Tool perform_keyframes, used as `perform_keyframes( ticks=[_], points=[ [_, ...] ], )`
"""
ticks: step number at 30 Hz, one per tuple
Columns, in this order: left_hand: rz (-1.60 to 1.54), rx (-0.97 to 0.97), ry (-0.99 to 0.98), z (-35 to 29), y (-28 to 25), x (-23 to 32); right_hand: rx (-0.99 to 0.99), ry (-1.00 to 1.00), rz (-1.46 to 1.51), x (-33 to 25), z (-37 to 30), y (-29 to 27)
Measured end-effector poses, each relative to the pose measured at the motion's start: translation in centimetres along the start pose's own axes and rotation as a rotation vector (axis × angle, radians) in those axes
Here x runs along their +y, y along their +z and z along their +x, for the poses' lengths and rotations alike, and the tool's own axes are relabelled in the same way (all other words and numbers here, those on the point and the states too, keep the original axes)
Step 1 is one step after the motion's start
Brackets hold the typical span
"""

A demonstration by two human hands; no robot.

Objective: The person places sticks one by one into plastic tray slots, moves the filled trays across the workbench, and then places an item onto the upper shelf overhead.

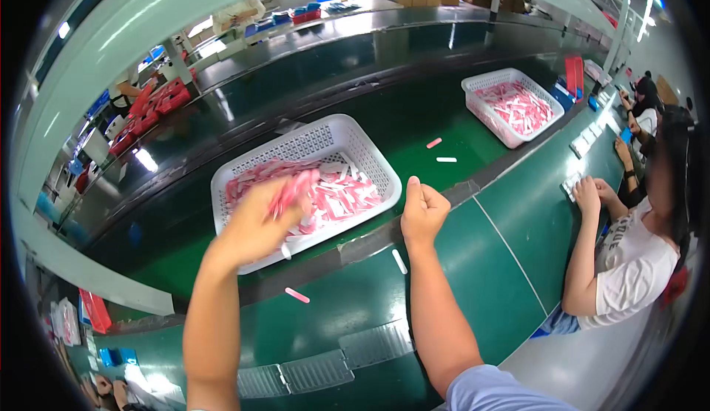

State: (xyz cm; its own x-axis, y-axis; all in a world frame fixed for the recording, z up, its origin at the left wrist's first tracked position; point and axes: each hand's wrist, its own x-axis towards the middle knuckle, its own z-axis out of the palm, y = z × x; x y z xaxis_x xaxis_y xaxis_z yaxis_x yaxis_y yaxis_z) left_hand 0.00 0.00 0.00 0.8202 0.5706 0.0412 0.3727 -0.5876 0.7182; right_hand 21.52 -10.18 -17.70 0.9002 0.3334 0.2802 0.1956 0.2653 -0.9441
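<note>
My left hand is closed around a bunch of small flat round-ended strips, pink and white, slightly blurred by motion. It is over the near left part of a white perforated plastic basket heaped with the same strips. Beside the basket's right corner, my right hand is curled into a fist with the thumb up; anything inside it is hidden. A white strip lies by my right forearm, and a pink strip is on the green table between my arms.
Clear ribbed plastic trays lie in a row near me. Another white basket of strips stands farther right on the green belt, with two loose strips between the baskets. A co-worker sits at the right, hands on a tray.
</note>
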Motion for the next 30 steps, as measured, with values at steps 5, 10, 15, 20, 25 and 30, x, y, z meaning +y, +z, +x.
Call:
perform_keyframes(
  ticks=[5, 10, 15, 20, 25, 30],
  points=[
    [-0.699, -0.020, -0.207, -11.8, 5.5, 2.1, -0.383, -0.243, 0.197, -9.5, 0.4, -0.2],
    [-1.131, -0.108, -0.394, -21.2, 8.3, 0.7, -1.472, -0.243, 0.239, -19.0, -10.2, 1.6],
    [-1.142, 0.058, -0.378, -29.2, 13.5, -0.6, -2.144, 0.047, 0.278, -19.6, -18.7, 0.7],
    [-0.987, 0.096, -0.477, -32.8, 14.0, 1.0, -1.955, 0.024, 0.292, -18.3, -24.0, -1.0],
    [-1.108, 0.377, -0.328, -33.9, 13.9, 2.8, -1.875, 0.042, 0.188, -18.4, -25.7, -2.8],
    [-0.720, 0.168, -0.119, -34.0, 15.8, 0.0, -1.870, -0.162, 0.248, -17.2, -25.7, -3.7]
  ],
)
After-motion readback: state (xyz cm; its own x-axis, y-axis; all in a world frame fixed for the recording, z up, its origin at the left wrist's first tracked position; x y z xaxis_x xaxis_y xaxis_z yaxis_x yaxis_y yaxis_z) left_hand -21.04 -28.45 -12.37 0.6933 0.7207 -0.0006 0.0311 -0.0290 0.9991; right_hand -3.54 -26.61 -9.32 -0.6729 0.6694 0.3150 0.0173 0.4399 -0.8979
